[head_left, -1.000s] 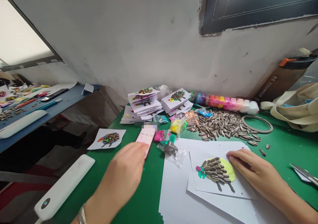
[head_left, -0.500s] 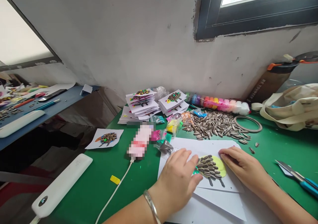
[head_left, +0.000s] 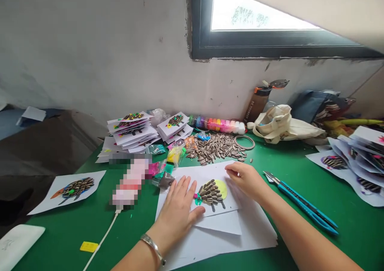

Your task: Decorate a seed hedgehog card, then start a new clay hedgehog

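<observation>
On white paper (head_left: 255,233) lies a sheet bearing a bird shape of striped seeds (head_left: 211,192), with a yellow clay disc (head_left: 221,189) at its right and a green and pink clay head. My left hand (head_left: 179,202) lies on the sheet's left side, fingers spread, thumb below the green clay. At the sheet's upper right corner, my right hand (head_left: 244,179) has its fingers pressed together; whatever they hold is hidden. Above the hands is a pile of loose striped seeds (head_left: 216,146). Small bags of coloured clay (head_left: 175,155) lie at the pile's left.
Stacks of decorated sheets (head_left: 135,133) stand at the back left, others (head_left: 363,163) at the right. A blue cutter (head_left: 306,203) lies right of my right hand. A bottle (head_left: 257,105) and cloth bag (head_left: 282,125) stand behind. A cable (head_left: 103,239) runs at the left.
The view has turned right, bringing the sheets at the right into sight. My left hand has settled flatter on the paper, away from the seed bird, uncovering its head.
</observation>
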Tool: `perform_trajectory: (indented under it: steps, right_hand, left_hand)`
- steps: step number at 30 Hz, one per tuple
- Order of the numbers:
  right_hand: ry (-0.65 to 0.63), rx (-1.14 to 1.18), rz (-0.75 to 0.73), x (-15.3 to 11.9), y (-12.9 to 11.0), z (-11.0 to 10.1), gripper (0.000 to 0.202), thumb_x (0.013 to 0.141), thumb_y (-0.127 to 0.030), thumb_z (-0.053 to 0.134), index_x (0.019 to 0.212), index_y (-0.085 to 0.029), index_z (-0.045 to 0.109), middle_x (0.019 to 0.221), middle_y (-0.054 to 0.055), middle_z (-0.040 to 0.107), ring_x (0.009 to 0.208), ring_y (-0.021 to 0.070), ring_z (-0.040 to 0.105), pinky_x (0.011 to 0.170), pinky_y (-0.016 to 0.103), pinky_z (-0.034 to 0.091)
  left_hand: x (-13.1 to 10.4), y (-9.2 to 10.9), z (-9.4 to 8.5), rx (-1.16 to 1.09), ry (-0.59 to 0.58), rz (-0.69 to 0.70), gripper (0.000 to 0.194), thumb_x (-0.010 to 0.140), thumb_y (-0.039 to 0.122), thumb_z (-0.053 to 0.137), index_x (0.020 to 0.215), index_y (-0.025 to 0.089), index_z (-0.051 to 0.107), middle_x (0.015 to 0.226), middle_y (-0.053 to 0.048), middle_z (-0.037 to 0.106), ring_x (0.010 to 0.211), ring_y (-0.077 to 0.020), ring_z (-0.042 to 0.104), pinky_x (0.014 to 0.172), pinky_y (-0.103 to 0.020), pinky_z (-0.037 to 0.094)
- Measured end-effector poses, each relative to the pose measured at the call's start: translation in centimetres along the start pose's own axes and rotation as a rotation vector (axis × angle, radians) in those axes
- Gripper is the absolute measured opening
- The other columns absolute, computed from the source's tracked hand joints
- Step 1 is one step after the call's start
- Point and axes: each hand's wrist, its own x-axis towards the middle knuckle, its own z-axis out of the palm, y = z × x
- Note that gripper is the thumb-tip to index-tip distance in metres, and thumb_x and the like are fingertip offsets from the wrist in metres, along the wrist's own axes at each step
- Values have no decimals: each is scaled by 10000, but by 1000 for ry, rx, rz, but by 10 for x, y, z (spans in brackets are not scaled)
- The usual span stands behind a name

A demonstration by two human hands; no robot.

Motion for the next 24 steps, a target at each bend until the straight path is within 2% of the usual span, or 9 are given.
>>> perform_trajectory:
  steps: [4,9,13,20,22,24]
  right_hand:
    - [29,-178,62,29,0,-6,259,887,-187,430,886,-208,688,882,47,664,819,169,595,680,244,397]
    - [18,-323,90,53,1,11,227,882,-180,455,812,-190,671,855,66,648,817,178,580,664,248,357]
    - [17,-385,65,52,2,22,215,894,-167,438,868,-178,651,873,79,637,820,185,571,680,259,352]
    - [42,-433,14,49,9,23,232,866,-92,406,835,-153,627,836,113,597,816,212,556,683,283,359]
    - [93,-387,16,42,12,19,234,880,-115,392,905,-160,620,899,119,606,857,220,563,708,291,386]
    - [191,-226,16,28,14,14,239,911,-182,371,996,-179,594,982,110,621,887,221,581,738,305,424]
  left_hand:
    - [0,0,-1,-4,-3,8,677,911,594,364,1429,158,373,1499,-158,333,1401,-318,238,1126,-543,237]
    - [0,2,-2,-6,-15,2,695,904,599,374,1433,148,364,1506,-162,315,1407,-319,219,1130,-548,219]
    - [-2,5,-6,-35,-55,-13,688,888,577,437,1422,146,383,1514,-171,293,1410,-329,200,1133,-554,205]
    - [-5,7,-5,-117,-3,-31,685,873,597,451,1397,158,416,1502,-177,321,1410,-319,214,1135,-555,203]
    - [-5,7,-4,-127,4,-32,689,874,603,442,1398,156,415,1503,-180,317,1411,-319,209,1136,-556,201]
    - [-6,7,-4,-128,3,-32,690,873,605,441,1398,157,415,1503,-182,316,1411,-323,206,1133,-559,203]
